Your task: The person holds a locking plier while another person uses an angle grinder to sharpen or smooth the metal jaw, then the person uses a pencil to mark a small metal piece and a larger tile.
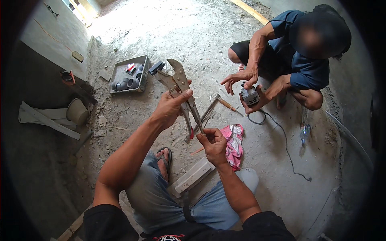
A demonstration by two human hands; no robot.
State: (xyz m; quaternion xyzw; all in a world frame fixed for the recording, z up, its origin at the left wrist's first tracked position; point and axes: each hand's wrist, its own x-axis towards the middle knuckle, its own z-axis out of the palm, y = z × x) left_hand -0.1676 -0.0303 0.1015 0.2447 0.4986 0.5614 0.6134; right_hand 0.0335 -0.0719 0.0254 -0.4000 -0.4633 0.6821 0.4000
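Observation:
A pair of worn metal locking pliers [180,78] is raised in front of me, its jaws pointing up and away. My left hand [171,107] is wrapped round the pliers just below the jaws, thumb laid across the metal. Lower down, my right hand [214,145] pinches the end of one handle, where the adjusting screw normally sits; the fingers hide that tip. The other handle, red at its end, hangs apart from the first. Behind the pliers, a hammer [228,105] with a wooden handle lies on the floor. A pink and white cloth [234,146] is beside my right hand's wrist.
To the right a person [299,60] squats, holding a small grey power tool [250,95] with a dark cable. A grey tray [128,91] of pipe fittings stands far left. A bucket [77,111] and pale boards [50,120] line the left wall. A long pale block [193,175] lies between my legs.

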